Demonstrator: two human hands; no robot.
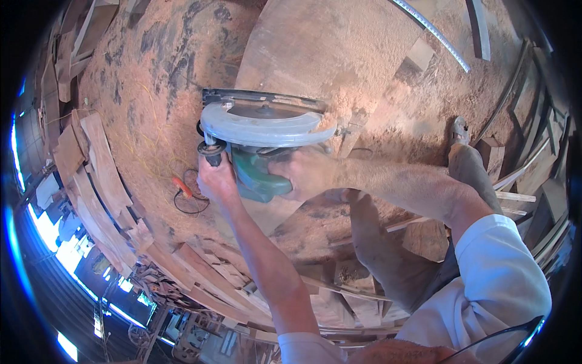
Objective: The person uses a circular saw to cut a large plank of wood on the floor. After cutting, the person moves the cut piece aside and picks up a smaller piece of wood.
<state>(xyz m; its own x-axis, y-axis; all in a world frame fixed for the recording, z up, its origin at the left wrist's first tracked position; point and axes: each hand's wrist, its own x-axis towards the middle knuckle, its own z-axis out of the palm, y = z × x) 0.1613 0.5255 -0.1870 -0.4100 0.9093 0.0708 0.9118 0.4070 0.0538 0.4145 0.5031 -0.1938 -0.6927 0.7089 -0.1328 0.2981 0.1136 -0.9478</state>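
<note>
A green circular saw (256,176) with a grey blade guard and a dark base plate lies across a broad wooden board (291,45). My left hand (216,180) is closed round the black front knob of the saw. Wrapped over its green rear handle is my right hand (310,172), with the fingers partly hidden by the handle. The guard and the saw's body cover most of the blade. Sawdust blurs the air beside the right end of the base plate.
A tape measure (433,31) lies extended at the far right, near a small wood block (418,54). An orange cord connector (182,187) and a yellow cord rest on the sawdust-covered floor at left. Stacked planks (103,164) line the left side; more offcuts lie at right.
</note>
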